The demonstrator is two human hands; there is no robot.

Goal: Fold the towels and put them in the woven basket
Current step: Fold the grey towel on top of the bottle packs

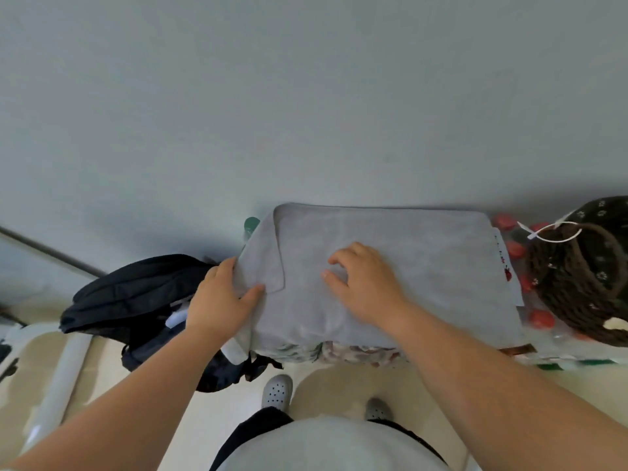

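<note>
Presently, step: first fold of the grey towel (407, 266), judged from the left flap turned over toward the middle.
Towel position: spread on a patterned support (356, 353); the woven basket (577, 283) stands just beside its right end.
Left hand (221, 300): grip closed on the left edge, thumb on top of the flap.
Right hand (367, 283): released, bent fingers pressing the middle flat.
Method: pin the middle; carry the flap across level; match far and near edges before creasing.
Risk: the pinned cloth may bunch under the fingertips.
</note>
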